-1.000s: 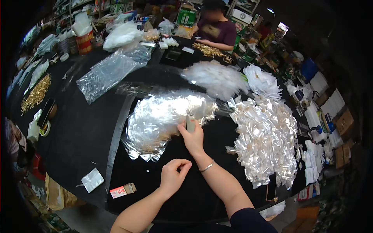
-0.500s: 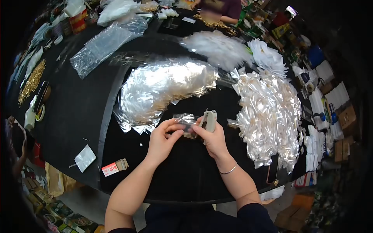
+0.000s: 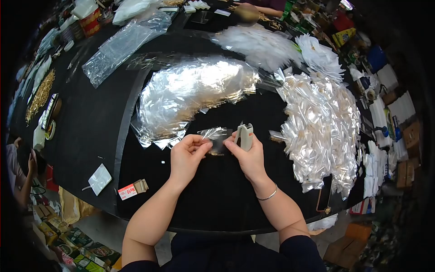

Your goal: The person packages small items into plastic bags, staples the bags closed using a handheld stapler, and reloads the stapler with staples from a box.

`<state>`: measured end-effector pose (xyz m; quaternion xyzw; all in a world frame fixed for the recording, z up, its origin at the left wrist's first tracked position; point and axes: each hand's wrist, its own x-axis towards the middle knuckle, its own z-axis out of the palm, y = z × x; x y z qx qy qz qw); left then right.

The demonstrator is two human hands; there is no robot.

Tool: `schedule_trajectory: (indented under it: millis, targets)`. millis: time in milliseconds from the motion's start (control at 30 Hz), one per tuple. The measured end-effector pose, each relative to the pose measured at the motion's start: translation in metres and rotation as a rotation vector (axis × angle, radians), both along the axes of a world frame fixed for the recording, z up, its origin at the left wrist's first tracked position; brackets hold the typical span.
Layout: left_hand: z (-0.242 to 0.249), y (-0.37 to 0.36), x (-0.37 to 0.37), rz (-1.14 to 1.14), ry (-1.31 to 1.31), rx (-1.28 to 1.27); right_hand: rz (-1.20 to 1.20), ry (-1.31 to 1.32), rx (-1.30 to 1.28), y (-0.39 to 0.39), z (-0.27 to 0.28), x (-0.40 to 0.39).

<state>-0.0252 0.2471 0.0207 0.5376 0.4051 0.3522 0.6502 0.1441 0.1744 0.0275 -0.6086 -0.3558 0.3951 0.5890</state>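
Note:
My left hand (image 3: 186, 156) pinches the left edge of a small clear plastic bag (image 3: 217, 136), with something gold-coloured at its lower end. In my right hand (image 3: 247, 156) sits a light grey stapler (image 3: 245, 137), wrapped by the fingers and pointing away from me. The right thumb and fingertip are right at the bag's right edge. Beyond my hands spreads a heap of flat clear bags (image 3: 195, 86) with gold-coloured contents along the near side. Right of my right hand lies a large pile of crumpled, shiny clear bags (image 3: 317, 122).
A red and white No10 box (image 3: 132, 189) and a small whitish packet (image 3: 99, 179) lie at the table's near left. Large plastic sheeting (image 3: 127, 47) and white bags (image 3: 258, 45) are farther back. Another person's arm (image 3: 265, 10) shows at the far side. Someone else stands at left.
The bag is now spread flatter between my hands, and my left hand has shifted slightly left. The stapler stays in my right hand. The whole view has tilted a little.

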Motion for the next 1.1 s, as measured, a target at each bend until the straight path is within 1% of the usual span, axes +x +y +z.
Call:
schedule_trajectory:
  millis: [267,400,500,600,667,767,867,900,933,1000,1033,1100]
  targets:
    - [-0.002,-0.002,-0.001,0.000,-0.013,-0.011,-0.016,0.017,0.058,0.001,0.000,-0.002]
    - [-0.002,-0.001,-0.002,-0.008,0.016,-0.004,0.003,-0.056,0.026,0.001,-0.002,-0.003]
    - [0.000,-0.001,-0.001,0.011,0.003,-0.026,-0.036,-0.018,0.032,0.001,0.000,-0.003]
    - [0.002,0.000,0.000,0.073,-0.066,-0.077,-0.072,-0.025,0.035,0.001,-0.002,-0.001]
    - [0.007,0.003,-0.003,0.074,-0.051,-0.081,-0.093,-0.028,0.037,0.001,-0.002,0.002]
    - [0.009,0.009,-0.013,0.081,-0.024,-0.089,-0.197,-0.012,0.104,0.002,0.000,0.008]
    - [0.008,0.013,-0.027,-0.244,-0.052,0.112,-0.198,-0.019,0.124,0.003,0.005,0.007]
    - [0.007,0.013,-0.025,-0.242,-0.054,0.113,-0.197,-0.022,0.134,0.004,0.007,0.006]
    - [0.007,0.012,-0.022,-0.187,0.009,0.325,-0.194,-0.024,0.134,0.004,0.008,0.002]
    - [0.004,0.010,-0.015,-0.067,0.140,0.743,-0.038,-0.026,0.087,0.004,0.008,-0.008]
    - [0.001,0.008,-0.014,-0.061,0.141,0.742,0.040,-0.026,0.064,0.005,0.007,-0.013]
    - [-0.005,0.003,-0.012,-0.050,0.042,0.323,0.062,-0.056,0.061,0.015,0.007,-0.015]
